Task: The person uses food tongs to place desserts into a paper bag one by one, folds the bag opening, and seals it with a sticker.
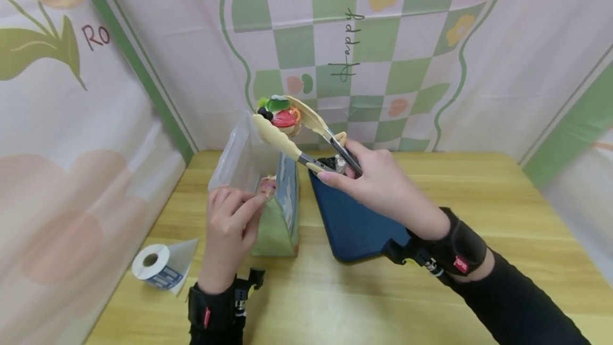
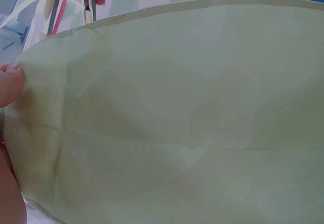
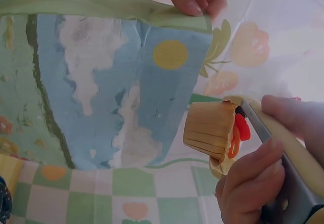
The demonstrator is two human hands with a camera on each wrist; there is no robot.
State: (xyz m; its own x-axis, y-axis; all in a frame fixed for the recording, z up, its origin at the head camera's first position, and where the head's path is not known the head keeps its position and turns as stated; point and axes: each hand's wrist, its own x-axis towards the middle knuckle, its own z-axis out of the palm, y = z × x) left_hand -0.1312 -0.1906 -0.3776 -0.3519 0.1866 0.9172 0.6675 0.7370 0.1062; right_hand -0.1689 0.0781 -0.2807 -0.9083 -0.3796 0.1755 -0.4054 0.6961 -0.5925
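Observation:
My right hand grips a pair of tongs with cream tips and metal arms. Between the tips is a toy fruit tart topped with red, green and dark fruit pieces, raised above the open paper bag. In the right wrist view, the tart's ridged tan cup lies sideways beside the bag's blue painted panel. My left hand pinches the bag's near top edge. Down inside the bag, a pinkish item shows partly.
Right of the bag lies a dark blue tray, with a black and silvery item at its far end, partly hidden by the right hand. A label roll sits on the table's left side. A patterned curtain hangs behind the table.

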